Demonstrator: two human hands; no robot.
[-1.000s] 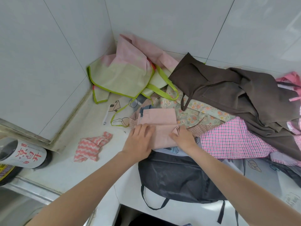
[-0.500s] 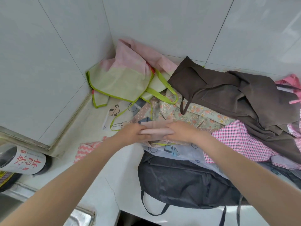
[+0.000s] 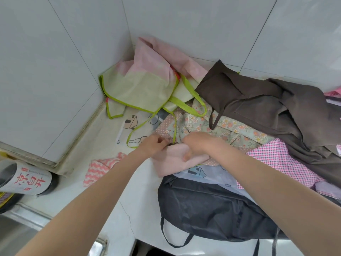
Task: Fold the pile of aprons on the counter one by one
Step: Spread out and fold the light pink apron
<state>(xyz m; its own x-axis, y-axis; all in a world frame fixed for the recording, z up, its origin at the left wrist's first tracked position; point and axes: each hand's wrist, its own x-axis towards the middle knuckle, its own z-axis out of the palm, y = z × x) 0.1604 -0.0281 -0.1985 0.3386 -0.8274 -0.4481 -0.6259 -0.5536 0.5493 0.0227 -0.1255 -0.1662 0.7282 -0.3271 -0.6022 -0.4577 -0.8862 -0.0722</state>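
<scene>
A small folded pale pink apron (image 3: 170,160) lies on the pile at the middle of the counter (image 3: 103,143). My left hand (image 3: 154,145) pinches its far left edge with curled fingers. My right hand (image 3: 198,143) grips its far right edge, thumb on top of the cloth. Around it lie a floral apron (image 3: 232,129), a brown apron (image 3: 258,100), a pink checked apron (image 3: 276,159), a black apron (image 3: 212,209) and a green-trimmed apron (image 3: 142,89) in the corner.
Tiled walls close the counter at the left and back. A pink zigzag cloth (image 3: 99,167) lies to the left. A labelled bottle (image 3: 24,180) lies at the far left, above a steel sink (image 3: 16,235). The black apron's straps hang over the front edge.
My hands went from pressing the pink apron flat to gripping its far edge; the folded piece now sits nearer me, below my hands.
</scene>
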